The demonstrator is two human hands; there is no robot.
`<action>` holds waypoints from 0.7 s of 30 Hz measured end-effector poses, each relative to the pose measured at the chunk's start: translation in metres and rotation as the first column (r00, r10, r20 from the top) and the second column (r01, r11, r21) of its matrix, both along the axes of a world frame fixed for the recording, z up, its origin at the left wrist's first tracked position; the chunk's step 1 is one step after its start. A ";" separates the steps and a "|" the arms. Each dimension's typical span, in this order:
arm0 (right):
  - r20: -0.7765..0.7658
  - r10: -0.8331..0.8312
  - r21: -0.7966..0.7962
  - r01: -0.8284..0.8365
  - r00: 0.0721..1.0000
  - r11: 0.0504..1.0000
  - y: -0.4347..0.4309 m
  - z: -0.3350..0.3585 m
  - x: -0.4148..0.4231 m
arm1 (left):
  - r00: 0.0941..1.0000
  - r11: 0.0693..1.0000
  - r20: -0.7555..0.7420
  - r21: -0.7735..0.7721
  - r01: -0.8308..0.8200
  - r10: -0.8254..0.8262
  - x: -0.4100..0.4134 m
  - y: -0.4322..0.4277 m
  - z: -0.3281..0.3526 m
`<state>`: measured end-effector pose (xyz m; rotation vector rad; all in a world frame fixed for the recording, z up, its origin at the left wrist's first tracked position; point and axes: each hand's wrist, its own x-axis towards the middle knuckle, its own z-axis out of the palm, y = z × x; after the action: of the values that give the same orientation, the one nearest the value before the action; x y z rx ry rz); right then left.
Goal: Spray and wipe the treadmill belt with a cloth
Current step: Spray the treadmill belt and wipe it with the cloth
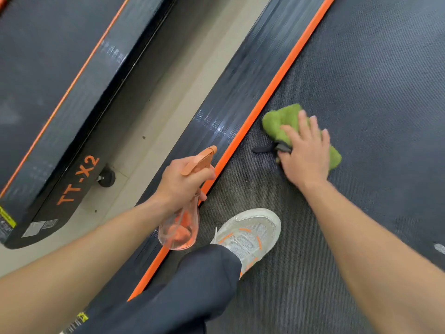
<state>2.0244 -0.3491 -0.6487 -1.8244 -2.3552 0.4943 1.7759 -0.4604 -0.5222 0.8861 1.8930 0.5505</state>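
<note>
Pressing down flat is how the right hand (pixel 305 153) is working the green cloth (pixel 280 119). Its fingers are spread and straight on top of the bunched-up fabric, not curled round it. The cloth sits on the treadmill belt (pixel 375 88), just beside the orange edge strip (pixel 277 92) on the left of the belt, ahead of the person's white shoe (pixel 250 235).

The cloth looks like fluffy microfibre, so I'd guess it's soft, light and floppy. It'll probably drag a bit on that textured belt rather than slide, so a flat palm in the middle seems like the right hold. Pinch a corner and I reckon it'd just fold over on itself. A dark bit pokes out from under the hand, maybe a tag or loop, can't tell.

The left hand (pixel 180 182) is wrapped round the neck of the spray bottle (pixel 179 227), a clear body with an orange trigger head. It's held over the side rail (pixel 231 92), nozzle pointing forward. It looks nearly empty, so light, and thin plastic. The neck is the obvious place to hold it, since the body could get slippery when wet.
</note>
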 end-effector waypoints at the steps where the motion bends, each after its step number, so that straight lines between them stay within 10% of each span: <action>1: -0.025 0.122 0.014 -0.121 0.992 0.993 -0.016 -0.003 0.002 | 1.000 1.000 -0.008 0.018 0.010 -0.010 0.001 0.001 -0.001; 5: 0.002 0.478 0.054 -0.477 0.878 0.877 -0.052 -0.012 0.068 | 0.990 0.990 -0.013 0.025 0.140 -0.140 0.018 0.014 -0.002; 9: 0.020 -0.105 0.052 0.103 0.994 0.993 -0.028 -0.008 0.140 | 0.975 0.975 0.039 0.028 0.218 -0.219 0.042 0.033 -0.009; 12: -0.004 -0.489 0.049 0.488 0.872 0.871 -0.044 0.002 0.140 | 0.964 0.968 0.087 0.049 0.248 -0.251 0.060 0.050 -0.014; 18: 0.056 -0.119 0.174 0.108 0.991 0.979 -0.125 -0.012 0.157 | 0.903 0.912 0.125 0.047 0.408 -0.410 0.115 0.097 -0.026; 21: 0.043 -0.456 0.185 0.442 0.889 0.878 -0.135 -0.013 0.196 | 0.867 0.881 0.161 0.041 0.472 -0.472 0.148 0.127 -0.032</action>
<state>2.2205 -0.4844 -0.6622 -2.2454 -1.8471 0.1522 1.9238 -0.3337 -0.5546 1.2174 1.4498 0.3100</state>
